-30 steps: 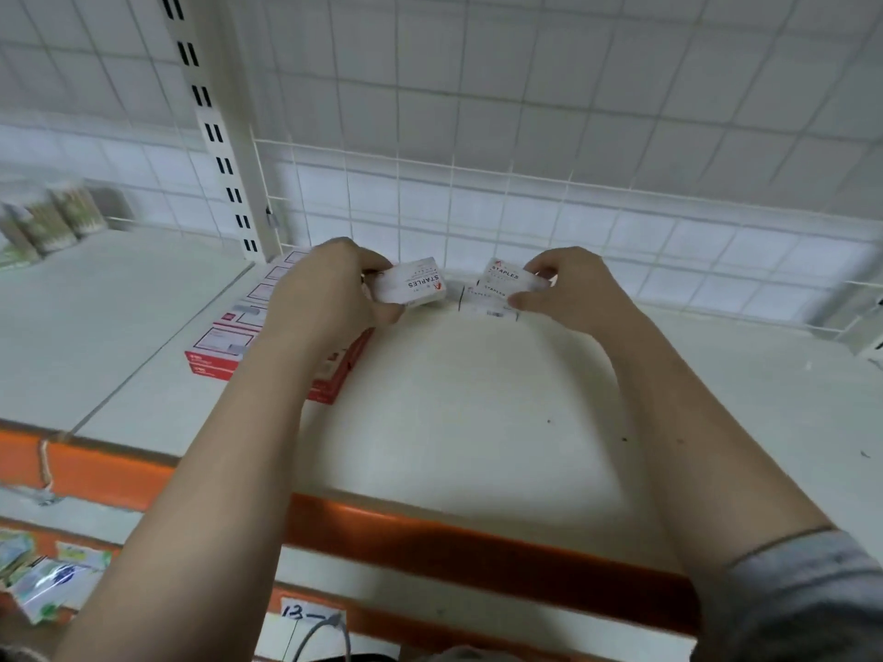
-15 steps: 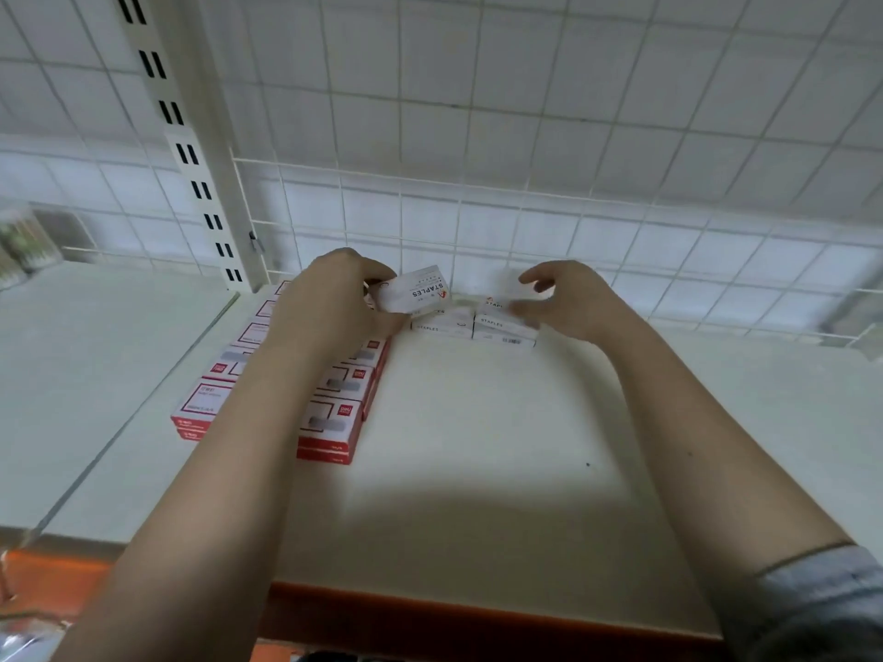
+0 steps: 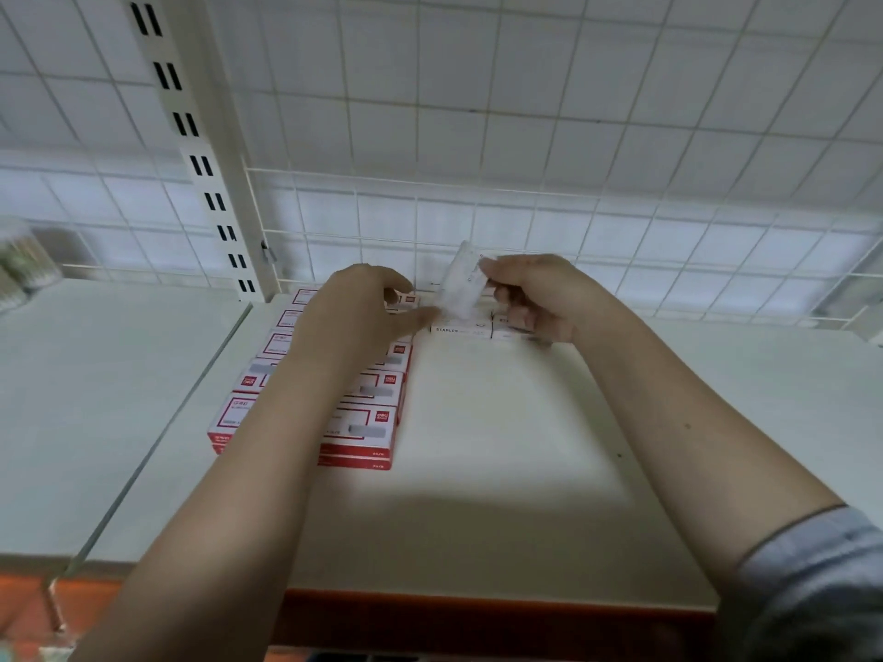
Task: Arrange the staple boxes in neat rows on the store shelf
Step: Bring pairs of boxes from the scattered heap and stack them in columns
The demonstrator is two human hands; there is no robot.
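Your red-and-white staple boxes (image 3: 356, 425) sit nearest you in 2 columns on the shelf (image 3: 501, 470). Beyond them your left hand (image 3: 353, 317) hovers with loose fingers, holding nothing. Your right hand (image 3: 535, 293) pinches a blurred white staple box (image 3: 458, 284), tilted above the white boxes (image 3: 461, 327) by the wire back grid (image 3: 478, 217).

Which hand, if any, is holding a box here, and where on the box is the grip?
The right hand pinches a white staple box at its upper right edge, tilted in the air. The left hand holds nothing; its thumb reaches toward the box's lower corner.
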